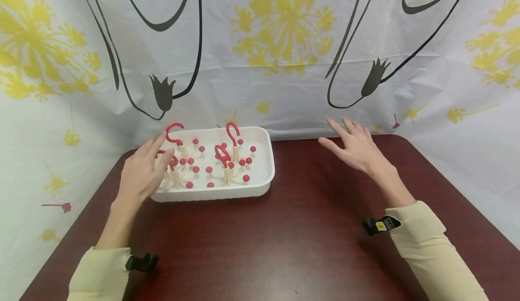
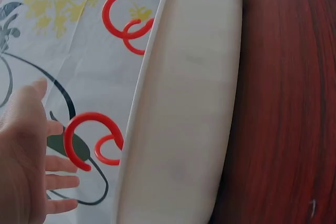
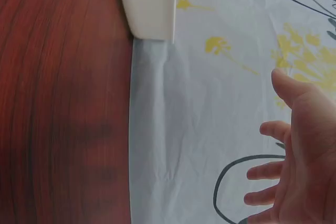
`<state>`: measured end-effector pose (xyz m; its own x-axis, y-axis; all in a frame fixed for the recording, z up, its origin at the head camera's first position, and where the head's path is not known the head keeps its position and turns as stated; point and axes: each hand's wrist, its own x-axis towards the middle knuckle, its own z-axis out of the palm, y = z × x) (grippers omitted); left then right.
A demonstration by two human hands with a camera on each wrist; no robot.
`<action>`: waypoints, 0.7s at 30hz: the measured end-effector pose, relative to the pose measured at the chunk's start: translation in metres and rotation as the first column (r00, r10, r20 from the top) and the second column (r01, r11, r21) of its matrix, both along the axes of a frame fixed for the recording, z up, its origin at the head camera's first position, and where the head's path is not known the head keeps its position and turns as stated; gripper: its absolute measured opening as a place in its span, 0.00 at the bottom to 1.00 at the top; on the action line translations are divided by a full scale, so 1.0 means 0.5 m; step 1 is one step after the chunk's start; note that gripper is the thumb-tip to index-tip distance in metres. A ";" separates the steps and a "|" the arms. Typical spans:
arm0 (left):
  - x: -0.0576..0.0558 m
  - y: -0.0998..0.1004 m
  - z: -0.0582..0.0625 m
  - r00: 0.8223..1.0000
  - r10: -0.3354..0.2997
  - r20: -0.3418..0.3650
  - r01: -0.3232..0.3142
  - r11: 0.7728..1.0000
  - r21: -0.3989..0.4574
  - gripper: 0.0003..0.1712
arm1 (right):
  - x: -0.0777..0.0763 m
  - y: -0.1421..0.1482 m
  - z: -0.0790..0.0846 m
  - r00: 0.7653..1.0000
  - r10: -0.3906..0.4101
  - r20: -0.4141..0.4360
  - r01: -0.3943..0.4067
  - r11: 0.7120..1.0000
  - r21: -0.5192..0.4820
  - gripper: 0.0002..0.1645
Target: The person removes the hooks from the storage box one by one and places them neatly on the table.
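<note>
Several head massagers (image 1: 226, 165) with red hook-shaped handles and pale prongs tipped with red balls stand in a white tray (image 1: 266, 186). My left hand (image 1: 140, 170) hovers at the tray's left end, fingers extended, and in the head view it overlaps the nearest left massager. In the left wrist view that hand (image 2: 23, 156) holds nothing, and a red hook (image 2: 73, 140) rises beside its fingers. Toward the back right of the table, my right hand (image 1: 359, 150) is held in the air with fingers spread, nothing in it. The right wrist view shows this hand (image 3: 310, 156) apart from the tray's end (image 3: 152, 9).
The dark red wooden table (image 1: 292, 242) carries the tray at its back left. A white cloth (image 1: 300, 98) with yellow and grey flower prints hangs behind and along the sides. Black straps with small devices sit at both sleeve cuffs (image 1: 414, 222).
</note>
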<state>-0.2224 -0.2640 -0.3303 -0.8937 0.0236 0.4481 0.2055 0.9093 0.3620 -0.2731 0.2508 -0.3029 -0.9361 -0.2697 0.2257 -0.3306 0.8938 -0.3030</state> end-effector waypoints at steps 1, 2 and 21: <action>0.001 -0.003 -0.002 1.000 0.000 -0.005 0.000 1.000 0.013 0.39 | 0.001 -0.004 0.000 1.000 0.006 0.000 -0.006 1.000 -0.009 0.48; 0.001 -0.005 -0.004 1.000 0.000 -0.009 0.000 1.000 0.028 0.38 | 0.002 -0.007 0.000 1.000 0.011 -0.001 -0.011 1.000 -0.018 0.48; 0.003 -0.051 -0.039 0.996 0.073 0.048 -0.082 0.974 0.213 0.38 | -0.003 -0.087 -0.015 0.991 0.080 -0.103 -0.095 0.985 -0.147 0.43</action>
<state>-0.2210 -0.2896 -0.3500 -0.9064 -0.1389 0.3990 0.1190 0.8222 0.5566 -0.2746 0.2073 -0.3105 -0.8823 -0.3057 0.3579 -0.4398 0.8064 -0.3954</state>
